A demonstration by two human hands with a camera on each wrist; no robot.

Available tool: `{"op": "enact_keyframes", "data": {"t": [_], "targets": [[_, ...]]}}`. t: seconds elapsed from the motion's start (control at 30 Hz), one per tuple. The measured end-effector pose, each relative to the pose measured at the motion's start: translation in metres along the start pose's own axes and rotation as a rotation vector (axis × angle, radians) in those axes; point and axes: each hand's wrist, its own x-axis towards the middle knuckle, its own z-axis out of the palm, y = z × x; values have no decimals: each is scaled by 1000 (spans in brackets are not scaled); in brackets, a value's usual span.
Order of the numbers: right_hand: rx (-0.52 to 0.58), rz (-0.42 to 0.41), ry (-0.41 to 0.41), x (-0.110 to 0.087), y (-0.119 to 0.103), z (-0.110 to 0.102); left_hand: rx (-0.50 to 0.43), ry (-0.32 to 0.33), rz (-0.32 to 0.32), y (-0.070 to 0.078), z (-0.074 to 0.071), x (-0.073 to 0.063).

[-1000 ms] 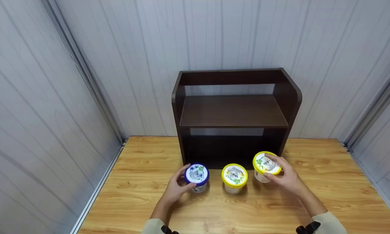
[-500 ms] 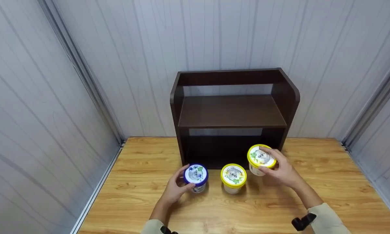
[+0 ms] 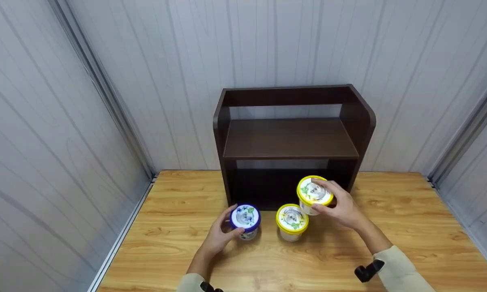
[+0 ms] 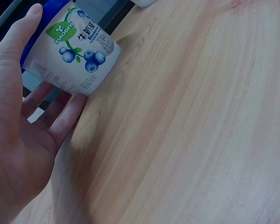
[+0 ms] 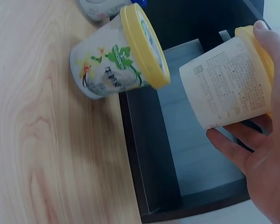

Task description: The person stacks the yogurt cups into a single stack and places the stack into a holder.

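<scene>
My left hand (image 3: 219, 235) grips a tub with a blue lid (image 3: 245, 217) and blueberries printed on its side (image 4: 81, 51); the tub stands upright on the table. Held up off the table, a yellow-lidded tub (image 3: 314, 190) is between the thumb and fingers of my right hand (image 3: 342, 207). Its side, covered in small print (image 5: 224, 84), faces the right wrist camera. A second yellow-lidded tub (image 3: 292, 219), with flowers and leaves printed on it, stands on the table between both hands. In the head view the held tub slightly overlaps it.
Behind the tubs stands a dark brown two-tier shelf (image 3: 292, 138), its lower compartment open toward me. The wooden table (image 3: 178, 202) meets panelled walls (image 3: 178, 61) at the back and sides.
My right hand has lifted its yellow-lidded tub and carried it left and toward the shelf, close to the standing yellow-lidded tub. The left hand and blue-lidded tub have stayed in place.
</scene>
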Motion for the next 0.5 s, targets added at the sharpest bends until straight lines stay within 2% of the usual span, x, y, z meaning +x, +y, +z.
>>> {"op": "enact_keyframes", "data": {"t": [0.3,0.5], "targets": [[25,-22,-52,8,-10,14,33,-35,-23,2,-2,0],[6,-38,-83,18,14,33,26,-32,-20,3,-3,1]]}}
